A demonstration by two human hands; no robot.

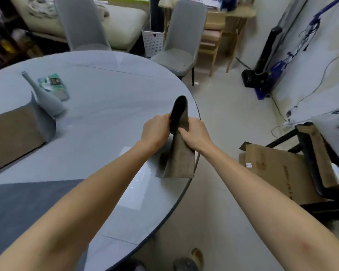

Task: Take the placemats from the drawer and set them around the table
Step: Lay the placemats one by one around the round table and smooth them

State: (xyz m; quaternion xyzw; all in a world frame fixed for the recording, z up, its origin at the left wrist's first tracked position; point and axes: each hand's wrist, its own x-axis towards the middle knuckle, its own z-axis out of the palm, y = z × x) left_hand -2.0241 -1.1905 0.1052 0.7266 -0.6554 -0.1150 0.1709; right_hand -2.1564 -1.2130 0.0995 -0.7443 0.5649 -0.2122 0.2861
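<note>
Vase [44, 96] and packets [54, 85] share table [110, 98].

Pale grey tiled floor [219, 118] running right of round grey table [110, 98]. Two grey upholstered chairs [181, 38] standing at far rim. Light wooden desk [231, 18] sitting against back wall, white perforated basket [152, 43] beside it. Black upright vacuum [262, 61] leaning on white wall [309, 61], cables trailing. Flattened cardboard [276, 173] lying at right.
</note>
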